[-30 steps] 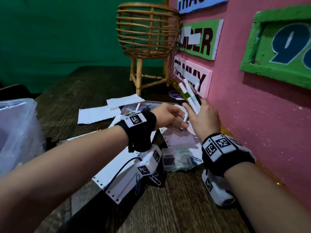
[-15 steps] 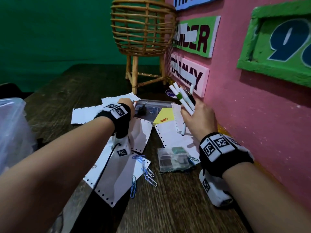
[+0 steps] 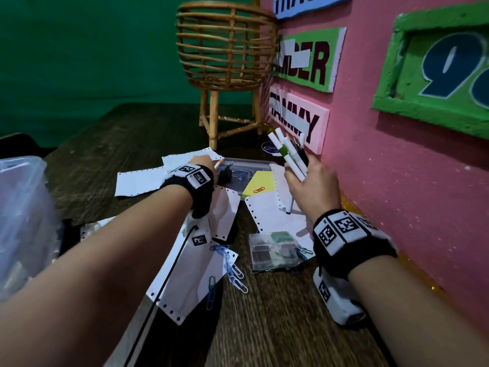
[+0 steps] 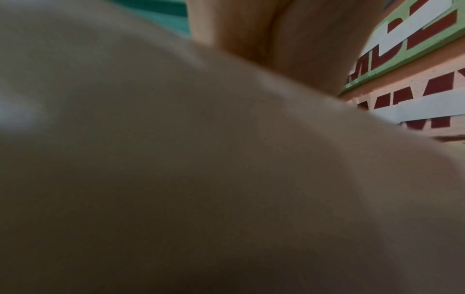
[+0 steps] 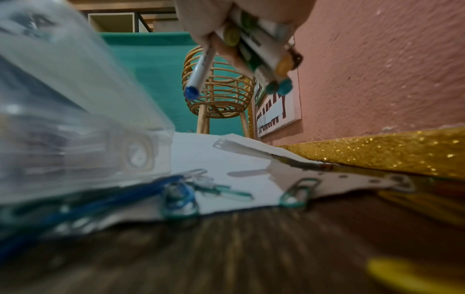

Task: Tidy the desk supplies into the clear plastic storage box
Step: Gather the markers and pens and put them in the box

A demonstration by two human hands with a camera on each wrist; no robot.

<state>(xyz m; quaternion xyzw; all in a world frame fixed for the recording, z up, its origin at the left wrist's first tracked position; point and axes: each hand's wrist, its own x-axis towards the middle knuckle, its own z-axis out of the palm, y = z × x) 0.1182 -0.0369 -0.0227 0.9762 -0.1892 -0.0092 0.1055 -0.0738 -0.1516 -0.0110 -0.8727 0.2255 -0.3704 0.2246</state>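
Nearest to the camera, blue paper clips lay in a loose chain on a torn white sheet with punched edges, on the dark wooden desk. Just beside them, to the right, stood a small clear case with more clips under its edge. At the far left edge of the head view was the clear plastic storage box, well apart from both hands.

A little farther, the right hand was raised near the pink wall and gripped a bundle of markers; the fingers were curled round them. One blue-capped pen hung lower than the others in the right wrist view. Beside this hand a yellow note with an orange clip lay on the papers.

The left hand reached over the far sheets to a shallow clear tray. It seemed to pinch a thin orange-tipped stick, but the wristband hid the fingers and the left wrist view was blurred, so I cannot tell its grip for sure.

Farthest back stood a rattan basket stand before a green curtain.
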